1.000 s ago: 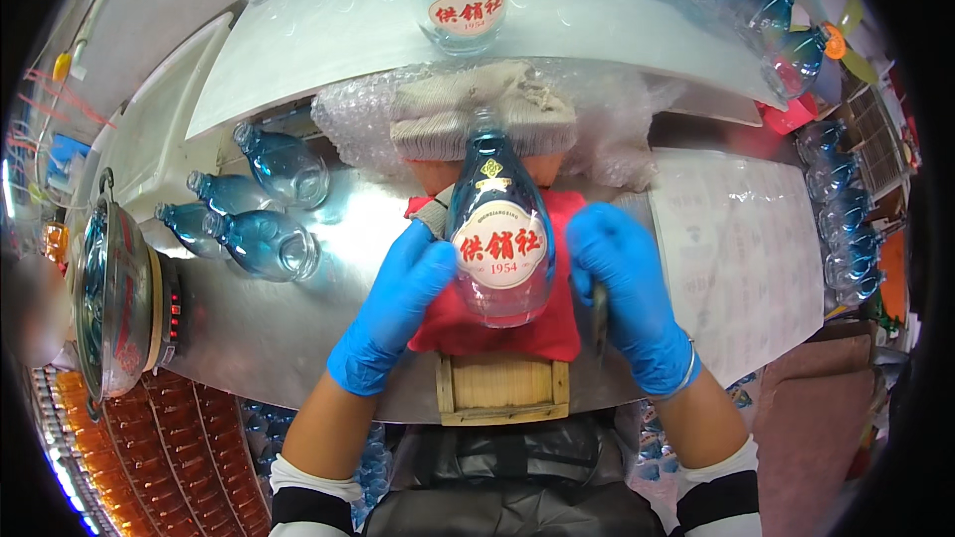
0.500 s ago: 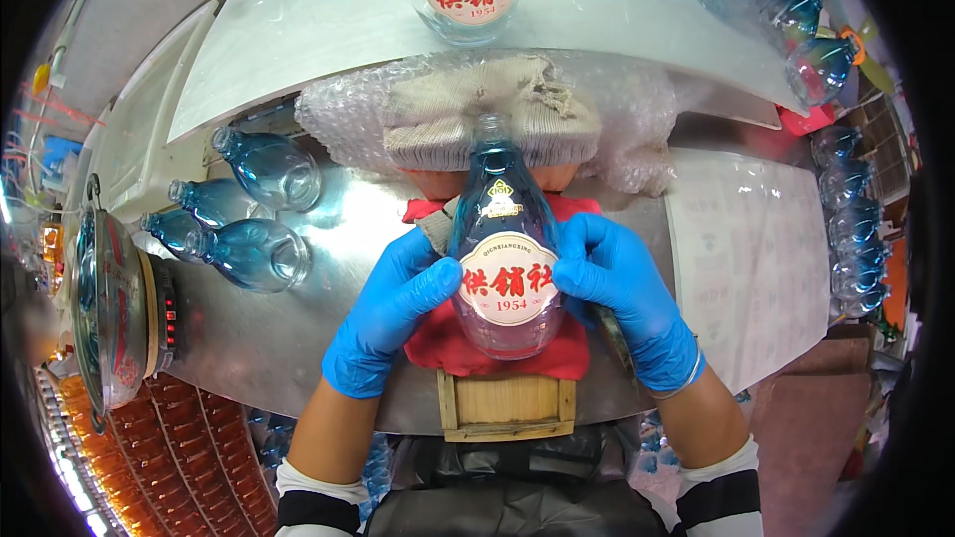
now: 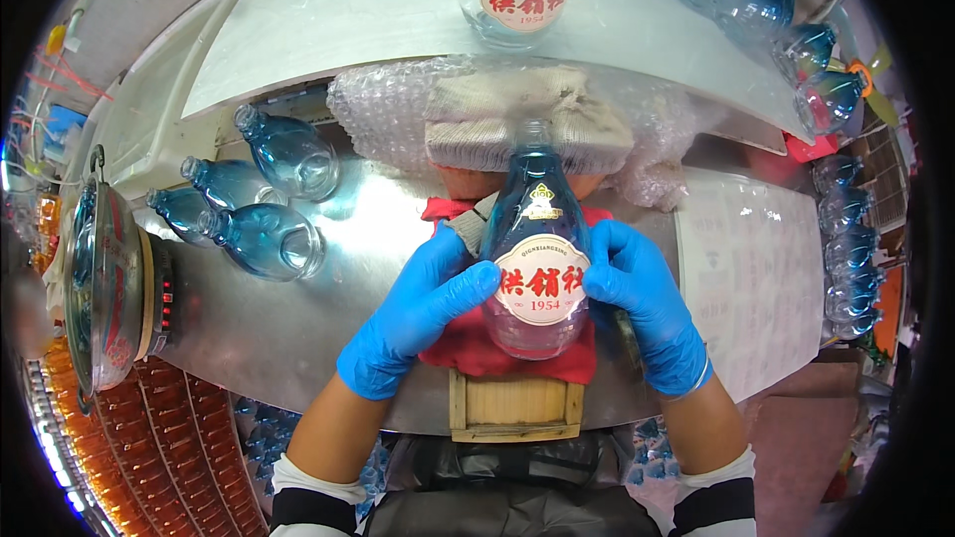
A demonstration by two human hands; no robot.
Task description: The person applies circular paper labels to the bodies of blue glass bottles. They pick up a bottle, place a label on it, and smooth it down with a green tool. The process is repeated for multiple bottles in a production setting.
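A blue-to-clear glass bottle lies on a red cloth, its neck pointing away from me against a ribbed, knitted beige cloth pad. On its upper face sits an oval cream label with red lettering, below a small gold emblem. My blue-gloved left hand closes on the bottle's left side, thumb at the label's left edge; a grey piece of cloth shows by its fingers. Gloved too, my right hand grips the opposite side, thumb on the label's right edge. A thin dark strip shows beside that hand.
Several unlabelled blue bottles lie at left, near a round glass-lidded appliance. A labelled bottle stands on the raised white board ahead. A label sheet covers the metal table's right side, with more bottles beyond.
The whole view has shifted, so the bottle and hands appear farther right. Both hands keep their hold, thumbs still at the label's edges.
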